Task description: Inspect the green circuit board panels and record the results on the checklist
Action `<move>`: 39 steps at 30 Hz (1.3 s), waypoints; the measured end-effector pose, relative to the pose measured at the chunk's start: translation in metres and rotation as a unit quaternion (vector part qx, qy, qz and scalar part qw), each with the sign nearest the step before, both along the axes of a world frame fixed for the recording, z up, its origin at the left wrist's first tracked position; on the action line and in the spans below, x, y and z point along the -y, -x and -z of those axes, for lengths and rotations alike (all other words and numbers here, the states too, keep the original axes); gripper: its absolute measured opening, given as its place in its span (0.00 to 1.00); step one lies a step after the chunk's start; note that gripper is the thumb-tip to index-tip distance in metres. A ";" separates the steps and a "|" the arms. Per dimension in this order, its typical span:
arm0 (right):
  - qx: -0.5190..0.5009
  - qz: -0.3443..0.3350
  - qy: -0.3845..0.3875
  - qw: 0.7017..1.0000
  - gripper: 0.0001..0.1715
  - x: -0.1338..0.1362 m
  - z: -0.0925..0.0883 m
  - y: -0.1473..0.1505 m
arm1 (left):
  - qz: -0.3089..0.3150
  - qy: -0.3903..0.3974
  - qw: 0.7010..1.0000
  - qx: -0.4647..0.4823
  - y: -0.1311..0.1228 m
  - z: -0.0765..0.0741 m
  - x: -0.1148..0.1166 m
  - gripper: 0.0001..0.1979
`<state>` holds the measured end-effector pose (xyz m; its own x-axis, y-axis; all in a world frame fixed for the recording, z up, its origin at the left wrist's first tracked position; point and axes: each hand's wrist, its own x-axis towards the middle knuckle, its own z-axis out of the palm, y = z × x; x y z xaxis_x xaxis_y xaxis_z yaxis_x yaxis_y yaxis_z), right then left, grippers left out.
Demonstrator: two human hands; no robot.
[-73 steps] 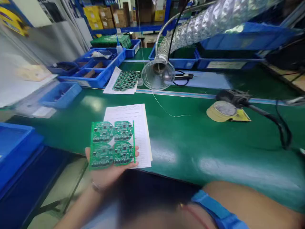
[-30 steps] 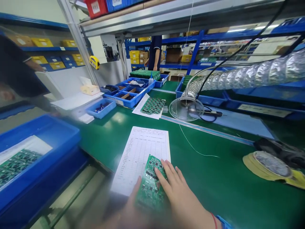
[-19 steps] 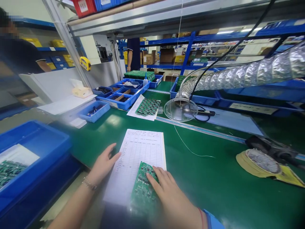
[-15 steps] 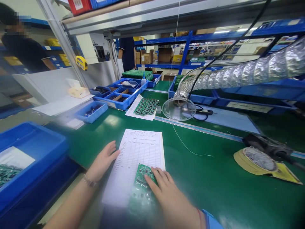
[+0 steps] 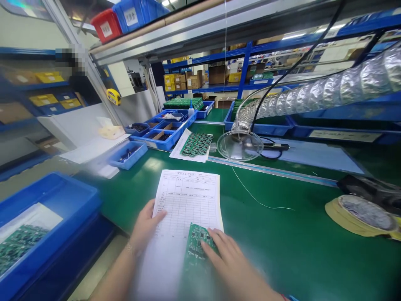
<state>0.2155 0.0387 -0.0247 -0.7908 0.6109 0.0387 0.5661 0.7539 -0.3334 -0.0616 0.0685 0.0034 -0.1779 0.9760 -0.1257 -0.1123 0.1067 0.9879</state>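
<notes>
Your right hand [image 5: 233, 261] lies on a green circuit board [image 5: 197, 246], and its fingers spread over the board's right side. The hand is not clenched, but from this view I cannot tell if it grasps the board or only rests there. Your left hand [image 5: 145, 228] is open, with the fingertips on the left edge of a printed form [image 5: 188, 200]. The board sits on the lower right part of this one sheet, and the hand, the board and the sheet all become blurred toward the bottom of the view, so the lower end of the board is hard to see.

A thin wire [image 5: 260, 200] lies on the green bench mat [image 5: 291, 242] to the right of your right hand, and further right a yellow pad [image 5: 360, 215] is cut off by the frame edge. To your left, one blue bin [image 5: 53, 188] holds green boards [image 5: 19, 246], and it is also cut off. Ahead are one small blue tray [image 5: 128, 155], one divided blue tray [image 5: 156, 136] and one sheet with many small green boards [image 5: 196, 144], too small to count. Near them stand a clear round hood [image 5: 239, 145] on silver ducting [image 5: 326, 96] and a soldering iron [image 5: 275, 146].
</notes>
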 end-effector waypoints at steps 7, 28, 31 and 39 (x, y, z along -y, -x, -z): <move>-0.025 0.010 0.000 1.000 0.53 -0.002 0.005 -0.001 | -0.032 -0.008 0.991 0.133 -0.008 -0.008 0.004 0.35; -0.038 -0.009 0.010 0.999 0.46 0.003 -0.009 0.001 | 0.038 0.027 0.996 0.082 -0.010 0.003 0.008 0.19; -0.046 -0.007 0.019 0.999 0.48 0.002 -0.015 0.001 | 0.037 0.024 0.995 0.084 -0.010 0.004 0.008 0.18; -0.137 0.010 0.224 0.965 0.48 0.002 -0.052 -0.007 | 0.037 0.013 0.994 0.099 -0.011 0.002 0.007 0.16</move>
